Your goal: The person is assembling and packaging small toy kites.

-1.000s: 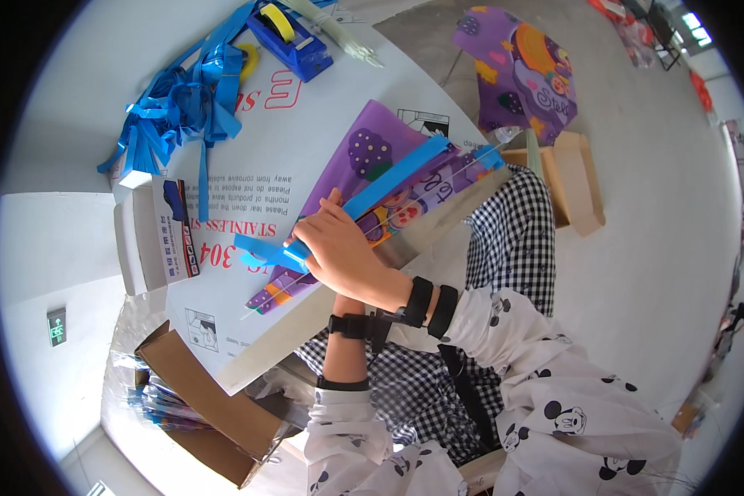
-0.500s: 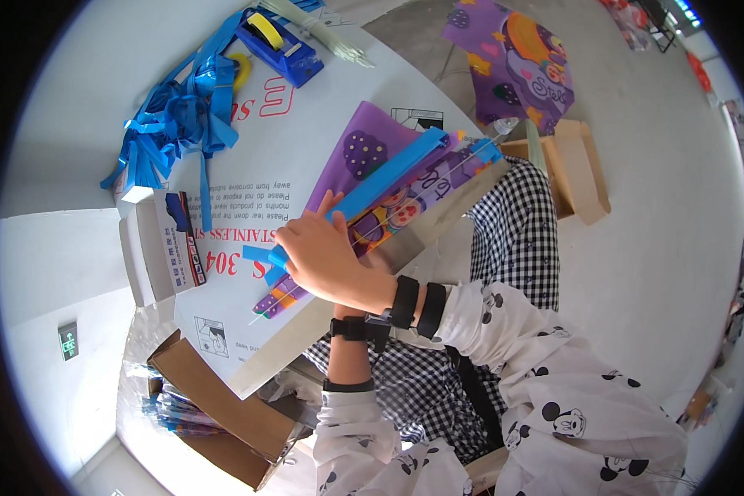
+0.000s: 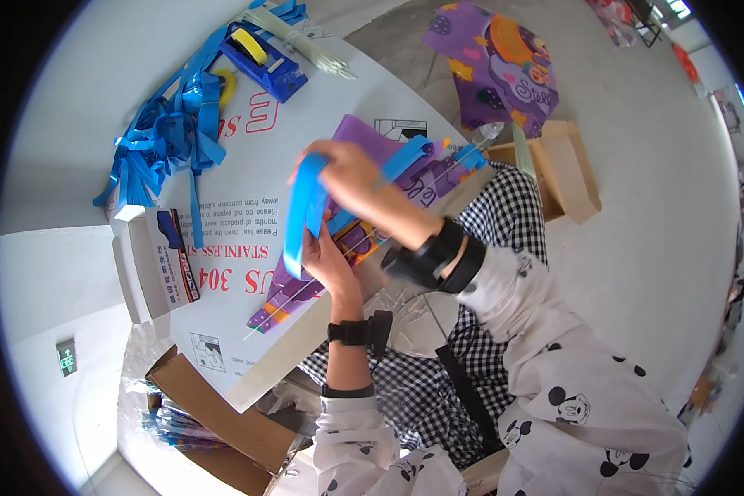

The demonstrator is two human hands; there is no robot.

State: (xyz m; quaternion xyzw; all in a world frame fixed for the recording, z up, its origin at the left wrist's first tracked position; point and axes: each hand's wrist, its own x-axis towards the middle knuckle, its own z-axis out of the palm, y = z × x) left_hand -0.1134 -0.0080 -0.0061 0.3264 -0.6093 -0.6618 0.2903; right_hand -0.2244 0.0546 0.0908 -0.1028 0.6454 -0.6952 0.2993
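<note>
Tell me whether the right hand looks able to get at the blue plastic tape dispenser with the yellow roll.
Probably yes: nothing seems to block the way from the right hand to the dispenser over the printed white board, though that hand appears to hold a flat blue strip.

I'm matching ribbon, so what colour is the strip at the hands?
The strip is bright blue, seen in the head view.

The blurred right hand [image 3: 351, 175] is raised near the left hand [image 3: 332, 266], at its 12 o'clock, fingers bent and closed toward 9 o'clock. The left hand's thumb points toward 11 o'clock in a pinch. The right arm [image 3: 512, 298] slants toward 10 o'clock; the left arm [image 3: 347, 365] stands nearly straight toward 12 o'clock.
</note>
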